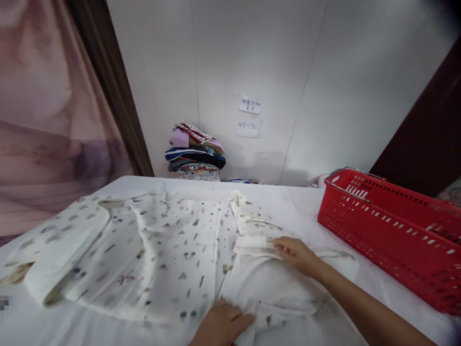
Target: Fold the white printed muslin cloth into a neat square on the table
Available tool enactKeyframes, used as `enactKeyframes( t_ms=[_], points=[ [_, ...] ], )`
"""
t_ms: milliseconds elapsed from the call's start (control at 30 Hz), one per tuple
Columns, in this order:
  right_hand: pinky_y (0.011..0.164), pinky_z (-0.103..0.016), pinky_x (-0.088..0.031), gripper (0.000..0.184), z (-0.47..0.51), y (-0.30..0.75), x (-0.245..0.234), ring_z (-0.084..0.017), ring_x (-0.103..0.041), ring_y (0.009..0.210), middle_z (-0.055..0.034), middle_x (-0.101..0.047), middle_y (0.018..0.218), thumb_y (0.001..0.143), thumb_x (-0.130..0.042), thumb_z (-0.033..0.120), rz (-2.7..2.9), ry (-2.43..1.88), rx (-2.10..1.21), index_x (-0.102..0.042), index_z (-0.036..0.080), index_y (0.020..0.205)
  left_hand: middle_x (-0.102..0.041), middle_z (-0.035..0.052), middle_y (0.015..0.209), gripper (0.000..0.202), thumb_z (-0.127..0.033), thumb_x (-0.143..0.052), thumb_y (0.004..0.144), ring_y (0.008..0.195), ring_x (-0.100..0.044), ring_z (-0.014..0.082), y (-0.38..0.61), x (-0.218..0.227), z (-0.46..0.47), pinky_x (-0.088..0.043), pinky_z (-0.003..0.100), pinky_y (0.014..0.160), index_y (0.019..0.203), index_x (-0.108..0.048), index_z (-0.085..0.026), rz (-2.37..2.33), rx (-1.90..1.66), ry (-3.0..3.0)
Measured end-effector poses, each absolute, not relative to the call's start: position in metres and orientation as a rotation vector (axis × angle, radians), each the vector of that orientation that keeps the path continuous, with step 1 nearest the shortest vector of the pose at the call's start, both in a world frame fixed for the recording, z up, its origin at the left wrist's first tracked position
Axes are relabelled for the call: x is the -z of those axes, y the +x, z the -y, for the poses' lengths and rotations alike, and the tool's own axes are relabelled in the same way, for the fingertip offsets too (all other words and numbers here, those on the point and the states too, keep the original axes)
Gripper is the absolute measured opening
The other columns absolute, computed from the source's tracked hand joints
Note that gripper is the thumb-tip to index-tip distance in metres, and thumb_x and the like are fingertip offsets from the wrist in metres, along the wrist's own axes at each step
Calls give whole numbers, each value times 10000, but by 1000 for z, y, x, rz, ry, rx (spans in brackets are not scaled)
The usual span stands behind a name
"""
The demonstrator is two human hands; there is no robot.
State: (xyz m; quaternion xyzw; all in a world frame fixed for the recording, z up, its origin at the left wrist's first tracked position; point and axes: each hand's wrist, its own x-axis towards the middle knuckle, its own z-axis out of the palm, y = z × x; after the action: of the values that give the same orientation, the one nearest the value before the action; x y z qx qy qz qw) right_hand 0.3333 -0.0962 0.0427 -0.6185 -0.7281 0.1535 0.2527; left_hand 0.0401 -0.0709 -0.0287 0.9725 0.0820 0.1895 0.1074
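The right hand [290, 251], right of centre in the frame, has its thumb and fingers clamped on a raised edge of a white patterned cloth [187, 247]. The left hand [224, 321], at the bottom centre, rests on the same cloth beside a long straight fold, thumb pointing right; whether its fingers grip the fabric, I cannot tell. The cloth spreads from the left edge across to the right of centre, printed with small scattered motifs, flatter in the middle and bunched under the right hand, where a plainer white side shows. Under it lies a white-covered worktop [288, 204]. At the right edge stands a red basket [387, 240] with perforated walls and metal handles. Beyond the worktop's far edge, above centre, is a stack of folded fabrics [196, 156]. Two paper notes [249, 127] are on the pale wall [266, 53], the lower reading "45-50". A pinkish curtain [46, 115] fills the upper left.
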Motion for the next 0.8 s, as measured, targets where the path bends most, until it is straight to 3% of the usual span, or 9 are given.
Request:
enactKeyframes(
  t_ms=[67,167,300,467,533,600,700,800],
  points=[
    [699,-287,-470,264,90,342,-38,-181,-603,806,-46,-662,889,862,-429,315,1835,-1739,-374,-658,211,940,-590,-7,676,287,-304,-591,734,605,-524,149,40,22,84,-398,259,630,1004,-536,-223,-243,-520,2820],
    [803,-346,-463,258,71,351,-31,-207,-596,877,-72,-654,916,838,-450,319,1787,-1758,-266,-673,198,884,-597,-1,728,214,-154,-537,726,677,-538,147,41,4,103,-400,260,666,929,-549,-220,-302,-513,2690],
    [892,-401,-437,389,61,330,-34,-250,-544,1060,-106,-585,1173,799,-535,401,1907,-1750,-406,-611,207,1127,-621,29,896,241,-98,-484,758,819,-556,154,42,-16,117,-420,255,729,947,-571,-219,-392,-639,2480],
    [1025,-431,-303,620,78,291,-38,-277,-362,1264,-97,-403,1387,748,-635,430,2339,-1487,-430,-454,246,1312,-629,41,860,227,-201,-396,877,809,-568,142,42,-21,117,-437,246,745,982,-597,-211,-598,-769,2115],
    [1034,-469,-268,583,83,289,-31,-287,-298,1300,-93,-346,1423,767,-622,330,2391,-1510,-308,-444,253,1316,-634,33,868,210,-241,-416,878,817,-570,143,43,-20,114,-433,249,765,954,-610,-216,-694,-792,1981],
    [1022,-486,-274,439,85,292,-21,-279,-289,1304,-87,-356,1417,800,-547,217,2339,-1537,-196,-523,246,1238,-637,27,892,185,-267,-460,855,826,-566,150,44,-18,112,-426,255,768,946,-614,-220,-798,-803,1884],
    [994,-443,-328,275,85,297,-14,-243,-399,1225,-96,-479,1313,827,-452,164,2146,-1479,-156,-646,213,1016,-614,-1,764,164,-285,-529,799,684,-529,136,46,-17,109,-407,231,628,922,-609,-211,-926,-737,1756],
    [855,-359,-441,229,90,291,-23,-202,-560,981,-83,-627,1039,822,-441,199,1761,-1485,-266,-651,201,915,-532,-36,628,101,-285,-568,760,598,-461,112,47,-21,105,-354,208,555,796,-588,-192,-944,-711,1665]
  ],
)
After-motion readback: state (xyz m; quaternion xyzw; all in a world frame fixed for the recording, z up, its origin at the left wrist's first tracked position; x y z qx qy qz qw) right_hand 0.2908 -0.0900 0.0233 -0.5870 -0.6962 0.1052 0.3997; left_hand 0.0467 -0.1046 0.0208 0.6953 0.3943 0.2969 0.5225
